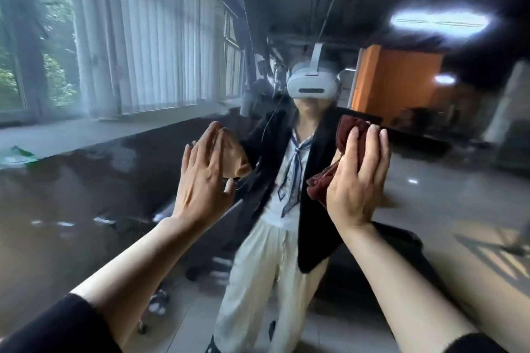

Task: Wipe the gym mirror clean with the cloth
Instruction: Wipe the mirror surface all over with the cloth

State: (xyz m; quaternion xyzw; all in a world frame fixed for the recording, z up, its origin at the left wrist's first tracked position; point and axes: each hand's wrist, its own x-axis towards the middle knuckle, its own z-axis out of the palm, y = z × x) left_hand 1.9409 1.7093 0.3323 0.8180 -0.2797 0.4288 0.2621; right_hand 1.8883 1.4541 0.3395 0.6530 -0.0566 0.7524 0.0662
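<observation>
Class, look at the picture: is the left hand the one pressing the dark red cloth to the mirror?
No, the right hand presses the cloth; the left hand lies bare on the mirror.

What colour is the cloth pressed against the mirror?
Dark red cloth, under the right hand; head view.
</observation>
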